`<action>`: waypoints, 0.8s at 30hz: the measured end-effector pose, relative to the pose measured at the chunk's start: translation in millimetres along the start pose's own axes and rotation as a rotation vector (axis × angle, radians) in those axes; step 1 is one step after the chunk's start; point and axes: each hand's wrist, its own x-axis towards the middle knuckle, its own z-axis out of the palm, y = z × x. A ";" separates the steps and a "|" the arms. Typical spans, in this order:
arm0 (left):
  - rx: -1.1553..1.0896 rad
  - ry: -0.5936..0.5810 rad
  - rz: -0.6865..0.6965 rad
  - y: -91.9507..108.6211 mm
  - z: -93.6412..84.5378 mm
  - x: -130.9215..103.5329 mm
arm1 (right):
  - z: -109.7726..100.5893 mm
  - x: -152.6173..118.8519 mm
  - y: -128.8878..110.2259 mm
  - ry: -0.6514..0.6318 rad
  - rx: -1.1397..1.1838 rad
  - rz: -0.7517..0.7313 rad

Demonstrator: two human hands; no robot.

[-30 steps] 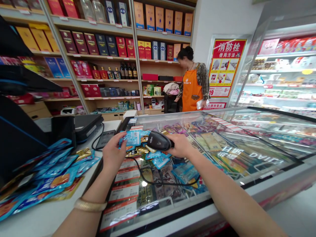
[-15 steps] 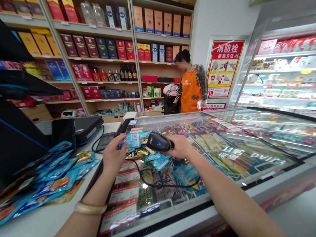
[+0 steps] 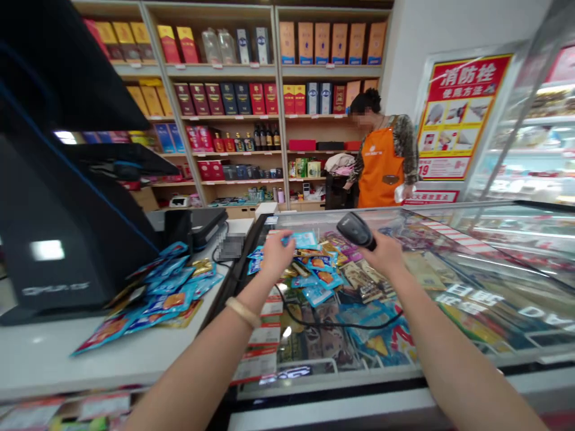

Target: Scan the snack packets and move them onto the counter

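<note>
My left hand (image 3: 277,256) pinches a small blue snack packet (image 3: 305,240) above the glass top of the chest freezer (image 3: 309,369). My right hand (image 3: 385,256) grips a black barcode scanner (image 3: 354,230), its head tilted up and to the left. The scanner's black cable (image 3: 314,325) loops over the glass. Between and below my hands lies a loose heap of blue and gold snack packets (image 3: 321,279). On the white counter to the left is a second pile of similar packets (image 3: 166,299).
A black checkout terminal (image 3: 72,239) stands on the counter (image 3: 40,353) at left, with a dark box-shaped device (image 3: 209,224) behind the packets. A person in an orange apron (image 3: 380,161) stands beyond the freezer, near shelves of boxed goods (image 3: 233,99).
The scanner has moved away from the packet, rising and swinging right. My left hand still holds a blue packet. The view has turned left, showing more of the terminal.
</note>
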 end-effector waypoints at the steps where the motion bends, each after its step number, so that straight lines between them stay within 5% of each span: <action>1: 0.029 -0.019 -0.001 5.2 8.8 1.7 | 2.0 0.1 4.1 -0.002 -0.028 0.016; 7: 0.142 -0.163 0.086 20.6 36.9 -3.4 | 10.8 -0.6 14.0 -0.011 -0.086 0.018; 12: 0.209 -0.133 0.179 7.1 12.5 -9.3 | 10.3 -1.5 11.5 -0.072 -0.078 0.013; 15: 0.326 0.008 0.196 -23.8 -30.0 -7.4 | 11.9 -1.5 10.7 -0.052 -0.061 -0.015; 20: 0.648 0.213 0.039 -86.8 -137.5 -10.9 | 15.2 -2.0 8.4 -0.005 -0.047 -0.084; 24: 0.940 0.160 -0.105 -120.2 -210.5 -23.8 | 14.0 -3.6 2.1 -0.032 -0.076 -0.095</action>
